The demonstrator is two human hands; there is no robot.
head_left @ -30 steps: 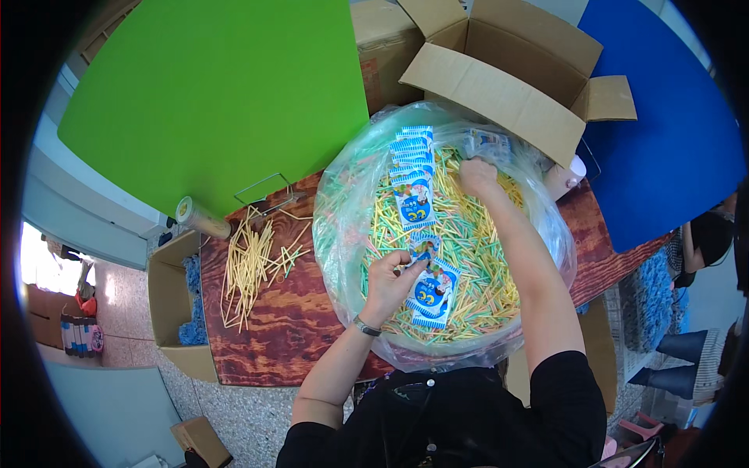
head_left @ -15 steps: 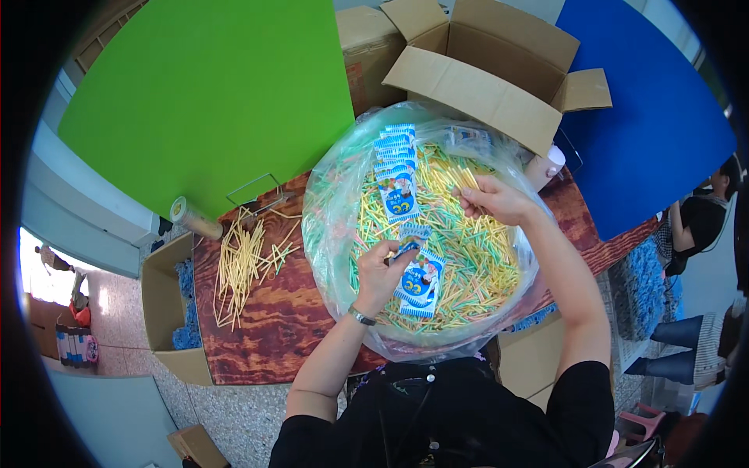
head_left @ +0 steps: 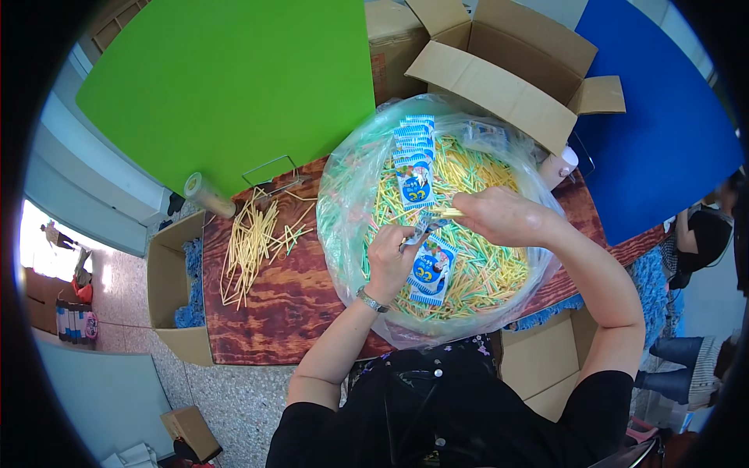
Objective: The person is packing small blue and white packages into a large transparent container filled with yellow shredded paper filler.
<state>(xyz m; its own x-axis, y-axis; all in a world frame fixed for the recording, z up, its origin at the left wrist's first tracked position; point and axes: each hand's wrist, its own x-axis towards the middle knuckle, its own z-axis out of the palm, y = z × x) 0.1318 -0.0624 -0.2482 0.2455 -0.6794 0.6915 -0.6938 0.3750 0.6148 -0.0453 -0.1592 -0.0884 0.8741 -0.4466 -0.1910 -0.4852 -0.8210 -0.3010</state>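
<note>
My left hand [head_left: 388, 257] is closed on a small foil packet [head_left: 426, 226] and tilts it up over the big bag. Pinched in my right hand [head_left: 503, 217] are several thin yellow sticks [head_left: 447, 212], their ends at the packet's top; whether they are inside it I cannot tell. Beneath both hands lies a large clear plastic bag [head_left: 337, 218], rolled open and full of loose pastel sticks [head_left: 491, 277] in yellow, green and pink. On the sticks rest an overlapping row of blue-and-white packets [head_left: 414, 181] and further packets [head_left: 431, 273] near my left hand.
On the red-brown wooden table [head_left: 269, 331], a pile of yellow sticks [head_left: 251, 253] lies left of the bag. A clear canister [head_left: 209, 195] and a pinkish-white container [head_left: 559, 168] flank it. An open carton [head_left: 499, 93] stands behind, between green [head_left: 226, 93] and blue [head_left: 655, 125] boards.
My right hand has brought the yellow sticks left and down to the packet in my left hand. The whole view has shifted slightly.
</note>
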